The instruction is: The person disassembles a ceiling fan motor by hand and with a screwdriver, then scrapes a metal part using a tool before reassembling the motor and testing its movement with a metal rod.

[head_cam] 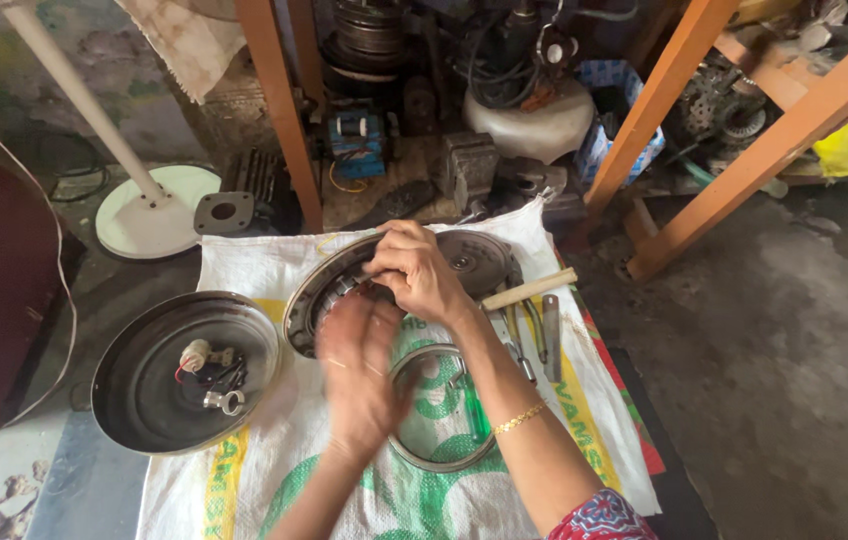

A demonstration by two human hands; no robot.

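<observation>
The right forearm, with a thin gold bracelet (519, 418) at the wrist, crosses a white woven sack (244, 265) printed in green and yellow that is spread on the floor. The right hand (416, 270) rests on a round metal motor housing (464, 258) near the sack's far edge, its fingers (384, 272) curled closed on the housing's inner part. The left hand (359, 375) is blurred, just beside the housing's near rim; whether its fingers are open or closed I cannot tell. A loose metal ring (441, 462) lies under the forearms mid-sack. A shallow round pan (134, 385) with small parts overlaps the sack's left edge. A wooden-handled hammer (529, 290) and hand tools lie toward the right edge.
</observation>
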